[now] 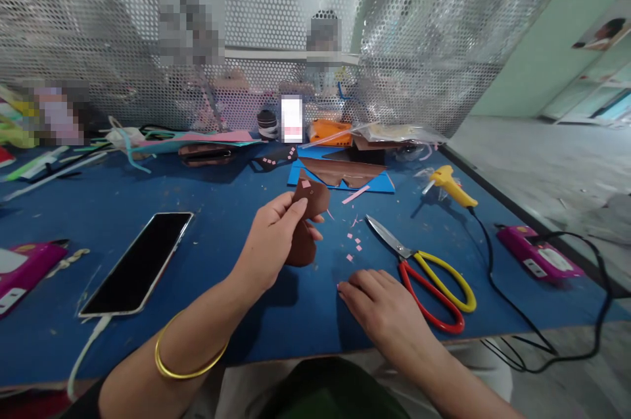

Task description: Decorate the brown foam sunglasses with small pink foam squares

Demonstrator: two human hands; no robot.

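My left hand (273, 241) grips a brown sheet cut-out (318, 198) with rounded ends, held above the table; one small pink square (306, 183) sits on its upper part. My right hand (382, 307) rests low over the table, thumb and forefinger pinched, with a tiny pink piece (338, 287) showing at the fingertips. Between the hands and the back lie several loose pink squares (350, 235) and a pink strip (355, 194). Scissors (401, 251) with one red and one yellow handle lie open beside my right hand.
Farther back, a brown cut-out (345, 173) lies on a blue sheet (389, 186), near a black piece (266, 162) with pink squares. A yellow glue gun (451, 187) and a corded magenta power strip (539, 254) are right. A charging phone (138, 264) lies left. Perforated metal mesh (276, 24) stands behind.
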